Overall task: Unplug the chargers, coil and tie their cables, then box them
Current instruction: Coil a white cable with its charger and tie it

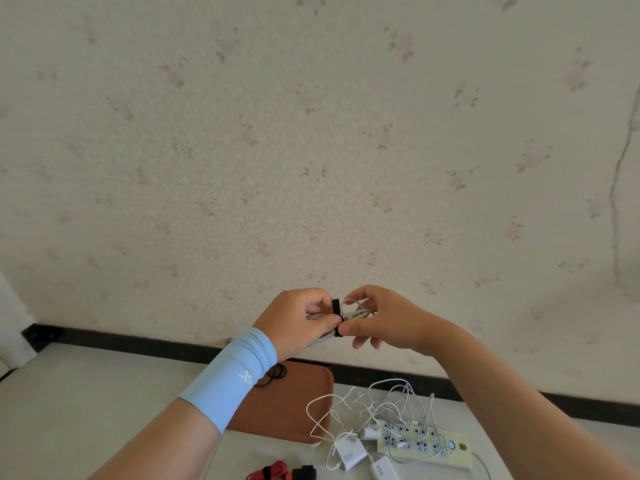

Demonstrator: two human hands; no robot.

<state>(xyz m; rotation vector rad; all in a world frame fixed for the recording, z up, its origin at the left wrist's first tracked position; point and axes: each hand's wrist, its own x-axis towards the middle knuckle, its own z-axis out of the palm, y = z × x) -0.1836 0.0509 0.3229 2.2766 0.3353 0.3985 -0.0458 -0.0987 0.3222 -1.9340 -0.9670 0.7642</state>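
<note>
White tabletop (86, 403) carries, largest first, a brown rounded leather tray (291, 407) by its far edge, seemingly empty apart from some thin black loops, so nothing looks boxed yet. Beside it a pale multi-socket power strip (424, 443) lies under a loose tangle of white cables (374, 407); whether any charger is plugged in I cannot tell. Two white charger bricks (353, 455) lie at the near edge, uncoiled. A red cable bundle (273, 472) there looks tied. Raised above, left hand (294, 320) grips a coiled white cable (353, 311); right hand (377, 323) pinches its black strap (336, 306), tying under way.
</note>
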